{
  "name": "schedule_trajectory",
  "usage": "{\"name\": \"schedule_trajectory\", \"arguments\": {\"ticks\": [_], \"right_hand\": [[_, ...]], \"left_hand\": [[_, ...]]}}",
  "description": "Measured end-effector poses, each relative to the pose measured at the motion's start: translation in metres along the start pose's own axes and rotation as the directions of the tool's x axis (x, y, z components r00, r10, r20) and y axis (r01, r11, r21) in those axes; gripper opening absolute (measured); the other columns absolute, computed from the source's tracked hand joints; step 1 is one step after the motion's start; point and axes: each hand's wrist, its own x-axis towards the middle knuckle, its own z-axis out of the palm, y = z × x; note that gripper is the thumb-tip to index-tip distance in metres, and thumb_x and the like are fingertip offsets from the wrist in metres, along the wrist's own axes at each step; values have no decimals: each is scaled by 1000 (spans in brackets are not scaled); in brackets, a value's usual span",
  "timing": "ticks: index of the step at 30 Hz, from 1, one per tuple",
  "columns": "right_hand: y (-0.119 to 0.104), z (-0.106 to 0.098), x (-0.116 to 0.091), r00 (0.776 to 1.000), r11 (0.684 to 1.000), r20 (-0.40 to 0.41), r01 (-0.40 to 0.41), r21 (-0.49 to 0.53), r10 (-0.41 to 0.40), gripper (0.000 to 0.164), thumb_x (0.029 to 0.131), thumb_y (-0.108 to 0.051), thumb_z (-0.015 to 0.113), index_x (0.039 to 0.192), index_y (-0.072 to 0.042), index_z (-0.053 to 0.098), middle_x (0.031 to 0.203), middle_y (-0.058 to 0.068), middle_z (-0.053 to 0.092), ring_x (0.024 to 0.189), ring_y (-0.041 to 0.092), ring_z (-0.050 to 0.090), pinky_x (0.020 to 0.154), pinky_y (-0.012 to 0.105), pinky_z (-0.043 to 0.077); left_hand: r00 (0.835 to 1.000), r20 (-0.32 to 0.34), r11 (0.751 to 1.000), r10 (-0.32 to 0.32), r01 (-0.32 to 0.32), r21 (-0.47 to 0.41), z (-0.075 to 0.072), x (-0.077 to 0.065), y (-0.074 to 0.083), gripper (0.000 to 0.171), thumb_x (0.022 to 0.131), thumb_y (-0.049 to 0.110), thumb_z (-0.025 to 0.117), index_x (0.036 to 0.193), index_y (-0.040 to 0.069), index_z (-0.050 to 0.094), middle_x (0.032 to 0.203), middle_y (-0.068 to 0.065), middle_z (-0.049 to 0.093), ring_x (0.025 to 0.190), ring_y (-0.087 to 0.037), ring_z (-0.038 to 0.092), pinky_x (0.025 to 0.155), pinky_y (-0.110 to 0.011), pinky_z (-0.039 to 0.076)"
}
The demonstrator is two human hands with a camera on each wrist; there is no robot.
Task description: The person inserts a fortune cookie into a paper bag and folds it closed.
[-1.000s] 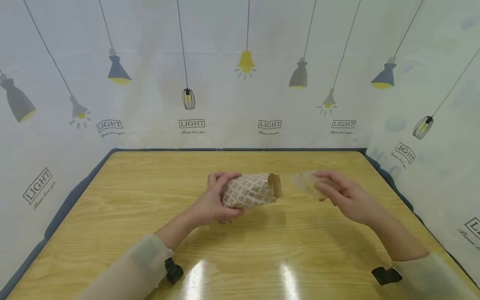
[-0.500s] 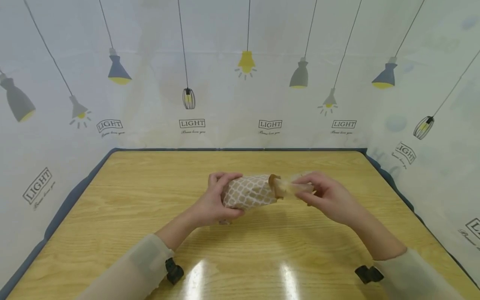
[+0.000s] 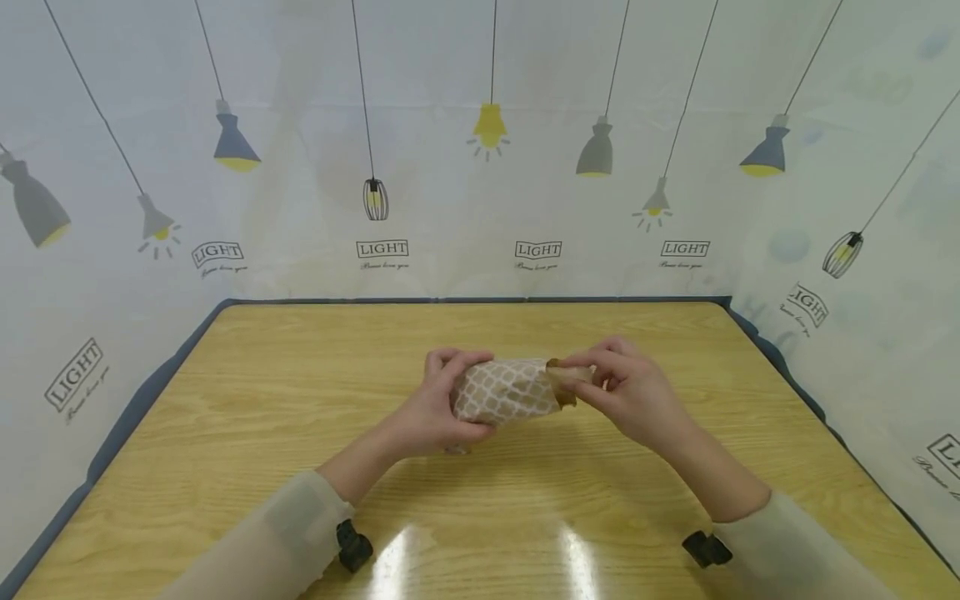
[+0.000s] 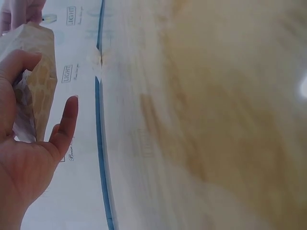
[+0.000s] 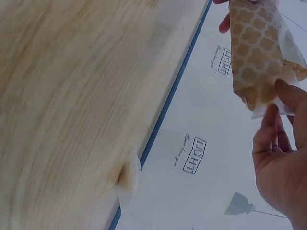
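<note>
Brown paper bag with white lattice print [image 3: 510,392]: gripped by left hand [image 3: 438,412], long axis running sideways from those fingers, mouth facing the right fingertips. Right hand [image 3: 630,392], just beyond that mouth, pinches thin translucent film [image 3: 573,375]. Farther out, white printed wall sheet [image 3: 427,167] reads "LIGHT"; script beneath unclear.

Bag [image 3: 510,392] in high head, close wrist views

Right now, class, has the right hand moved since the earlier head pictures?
Yes: the right hand has moved left, away from the table's right edge, toward the patterned bag.
</note>
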Motion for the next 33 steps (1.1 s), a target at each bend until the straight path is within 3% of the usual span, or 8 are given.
{"name": "schedule_trajectory", "arguments": {"ticks": [6, 10, 13, 16, 20, 23, 29, 33], "right_hand": [[-9, 6, 1, 995, 995, 14, -101, 11, 101, 17, 102, -8, 77, 118, -12, 77, 108, 6, 71, 88, 14, 68, 72, 26, 60], [-9, 12, 4, 996, 998, -66, -57, -19, 56, 7, 100, -12, 82, 106, -14, 79, 100, 1, 74, 85, 15, 63, 69, 27, 55], [-10, 16, 6, 996, 999, -76, -36, -2, 36, 8, 98, -8, 82, 102, -15, 81, 97, -1, 76, 84, 13, 64, 69, 26, 55], [-12, 18, 7, 998, 998, -37, -55, 17, 56, 12, 98, -5, 81, 105, -14, 84, 97, 0, 79, 83, 10, 65, 69, 24, 56], [-14, 15, 7, 988, 985, 76, -140, 102, 132, 14, 103, -13, 78, 116, -13, 83, 111, 6, 82, 69, 11, 66, 56, 26, 53], [-13, 8, 6, 957, 945, 218, -238, 224, 189, 23, 108, -21, 72, 129, -13, 79, 130, 13, 78, 60, 19, 70, 49, 28, 51], [-10, 0, 3, 869, 811, 451, -408, 418, 204, 47, 111, -23, 66, 156, -13, 60, 157, 19, 61, 69, 28, 76, 42, 26, 40], [-10, 0, 3, 859, 797, 475, -420, 434, 194, 54, 110, -24, 68, 162, -18, 54, 162, 15, 55, 71, 29, 76, 43, 27, 41]], "left_hand": [[1000, 0, 1000, 4, -4, 1, 1, 0, 1, 99, 80, 13, 96, 164, 25, 45, 160, -17, 19, 142, -40, 38, 116, -61, 49], [1000, -4, 1000, -8, 8, 2, 2, 2, 1, 99, 79, 13, 96, 164, 25, 45, 161, -16, 19, 140, -39, 40, 115, -59, 50], [1000, -2, 1000, -8, 8, 2, 2, 2, 1, 98, 81, 14, 95, 164, 25, 44, 160, -16, 20, 139, -39, 41, 113, -59, 51], [1000, 0, 1000, -11, 11, -9, 2, 2, 2, 99, 81, 14, 95, 164, 26, 43, 159, -15, 20, 138, -39, 41, 113, -58, 51], [999, -25, 1000, -23, 22, -18, -2, 0, 0, 99, 81, 13, 95, 164, 27, 44, 160, -14, 19, 139, -39, 41, 116, -60, 49], [998, -54, 999, -38, 38, -16, -6, -1, -3, 97, 82, 14, 95, 163, 29, 44, 161, -14, 18, 140, -40, 41, 118, -61, 47], [998, -57, 999, -35, 34, -15, -9, -2, -3, 99, 80, 13, 94, 164, 27, 43, 161, -14, 17, 139, -41, 41, 119, -62, 46], [999, -50, 1000, -16, 15, -18, -7, -1, -3, 101, 79, 10, 94, 165, 26, 42, 160, -15, 18, 137, -41, 42, 115, -60, 51]]}}
